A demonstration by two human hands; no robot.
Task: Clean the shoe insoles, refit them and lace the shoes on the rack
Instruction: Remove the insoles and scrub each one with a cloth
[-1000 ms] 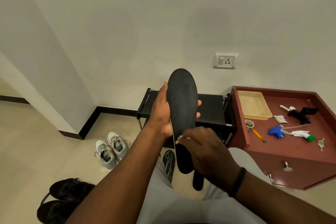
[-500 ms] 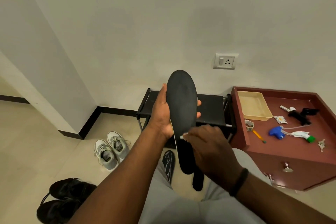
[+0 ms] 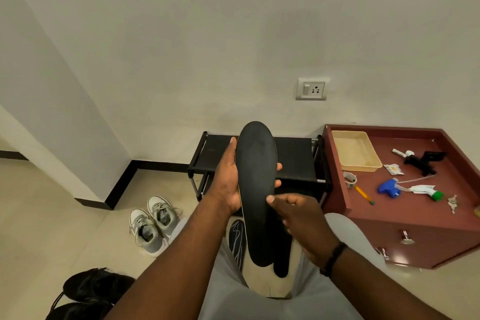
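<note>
long black foam insole (image 3: 255, 189) held upright in front of me, toe end up, above my lap. my left hand (image 3: 228, 184) grips its left edge, thumb up along the side, fingertips curling round the right edge. my right hand (image 3: 298, 218) sits at the lower right edge, thumb on the face, fingers curled behind; i cannot tell if it holds a wipe too. two more dark insoles lie on the floor between my knees, one with white line markings (image 3: 237, 240), one plain black (image 3: 281, 265) just behind the held one. low black fabric-shelf shoe rack (image 3: 296, 158) stands against the wall behind. grey lace-up sneakers (image 3: 153, 223) on the floor to the left, black shoes (image 3: 88, 291) nearer me. maroon wooden cabinet (image 3: 415, 231) on the right carries a beige plastic tray (image 3: 355, 150), a blue spray trigger head (image 3: 388, 187), and an orange pencil (image 3: 363, 194).
</note>
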